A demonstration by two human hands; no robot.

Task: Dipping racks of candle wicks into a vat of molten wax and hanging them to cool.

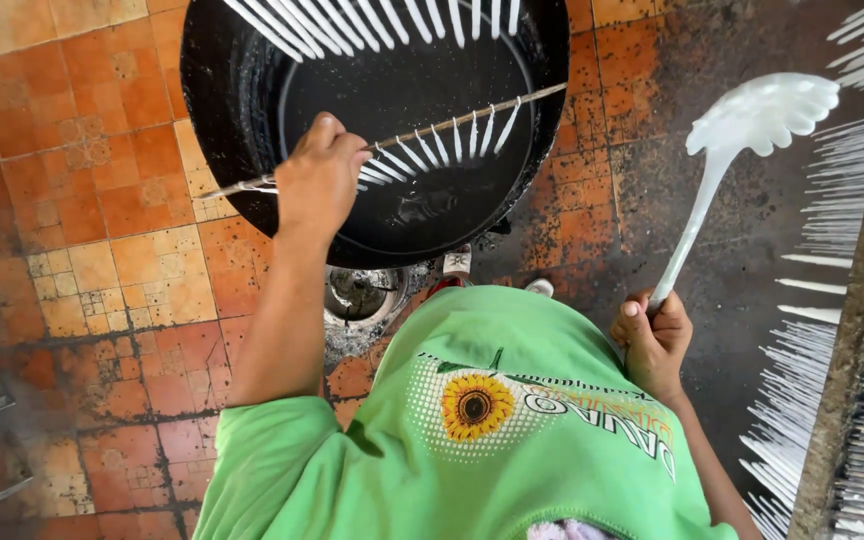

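My left hand (320, 185) is closed on a thin stick (512, 103) that lies across a big black pan (214, 130). Several thin white candles (452, 143) hang from the stick over the dark liquid in the pan. My right hand (652, 340), off to the right of the pan, grips the handle of a wax-coated white slotted ladle (762, 112), whose head points up and away over the floor. Another row of white candles (372, 20) hangs over the pan's far side.
A burner (362, 295) sits under the pan's near rim. Racks of white candles (832, 200) line the right edge. Orange floor tiles (102, 230) spread to the left, stained dark on the right. My green shirt fills the bottom.
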